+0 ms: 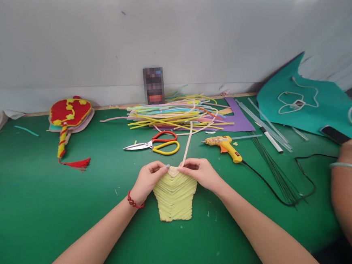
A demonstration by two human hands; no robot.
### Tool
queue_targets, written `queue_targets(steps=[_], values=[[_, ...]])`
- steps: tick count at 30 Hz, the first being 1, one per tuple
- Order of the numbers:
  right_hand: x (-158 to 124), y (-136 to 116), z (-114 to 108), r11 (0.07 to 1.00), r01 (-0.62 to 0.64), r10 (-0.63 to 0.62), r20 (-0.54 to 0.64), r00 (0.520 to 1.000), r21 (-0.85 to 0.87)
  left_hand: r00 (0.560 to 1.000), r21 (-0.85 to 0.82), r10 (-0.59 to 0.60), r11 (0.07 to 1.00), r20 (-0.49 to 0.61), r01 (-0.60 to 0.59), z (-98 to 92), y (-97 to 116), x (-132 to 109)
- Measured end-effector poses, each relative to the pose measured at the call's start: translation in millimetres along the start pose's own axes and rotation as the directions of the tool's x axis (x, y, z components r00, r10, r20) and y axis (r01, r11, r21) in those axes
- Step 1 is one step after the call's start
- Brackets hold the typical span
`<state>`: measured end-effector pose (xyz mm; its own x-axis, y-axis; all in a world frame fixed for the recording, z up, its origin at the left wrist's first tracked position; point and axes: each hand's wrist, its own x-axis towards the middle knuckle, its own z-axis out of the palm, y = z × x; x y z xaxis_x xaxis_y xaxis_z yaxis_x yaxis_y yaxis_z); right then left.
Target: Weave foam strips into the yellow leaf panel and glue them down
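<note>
A flat, yellow-green piece made of rows of chenille stems point(177, 199) lies in front of me, its rows bent into V shapes. At its top centre is a small cream section, from which a cream chenille stem point(188, 141) sticks up and to the right. My left hand point(151, 178) pinches the piece's upper left edge between thumb and fingers. On the other side, my right hand point(202, 172) grips the cream stem's base where it meets the piece. Scissors point(151, 144) with one red and one yellow handle lie just beyond my hands.
A yellow glue gun point(224, 144) with a black cord lies right of my right hand. Behind are a pile of coloured chenille stems point(174, 116) and purple sheet point(238, 117). A red fan-shaped craft point(71, 114) lies left. Another person's arm point(351, 191) is at right.
</note>
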<state>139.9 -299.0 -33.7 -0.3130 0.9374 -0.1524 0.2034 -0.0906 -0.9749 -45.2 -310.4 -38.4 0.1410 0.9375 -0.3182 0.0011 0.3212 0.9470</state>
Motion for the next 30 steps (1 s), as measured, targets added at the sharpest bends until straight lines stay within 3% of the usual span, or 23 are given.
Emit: queue_targets(steps=[6, 19, 23, 30], values=[[-1.2, -1.7, -3.7, 0.995, 0.03, -0.028, 0.022, 0.999, -0.093, 0.998, 0.068, 0.062, 0.996, -0.01, -0.061, 1.1, -4.0, -1.0], [-2.3, -1.0, 0.0, 0.998, 0.038, -0.039, -0.018, 0.999, -0.047, 1.0, 0.003, -0.01, 1.0, -0.02, 0.01, 2.2, 1.9, -1.1], [-0.7, 2.4, 1.9, 0.999, 0.025, -0.024, -0.039, 0.999, 0.021, 0.998, 0.02, 0.056, 0.998, -0.033, -0.055, 0.6, 1.2, -0.8], [1.8, 5.6, 4.1, 0.998, 0.031, -0.026, -0.083, 0.996, 0.056, 0.979, 0.233, 0.186, 0.951, 0.088, -0.202, -5.6, -2.7, -0.8]])
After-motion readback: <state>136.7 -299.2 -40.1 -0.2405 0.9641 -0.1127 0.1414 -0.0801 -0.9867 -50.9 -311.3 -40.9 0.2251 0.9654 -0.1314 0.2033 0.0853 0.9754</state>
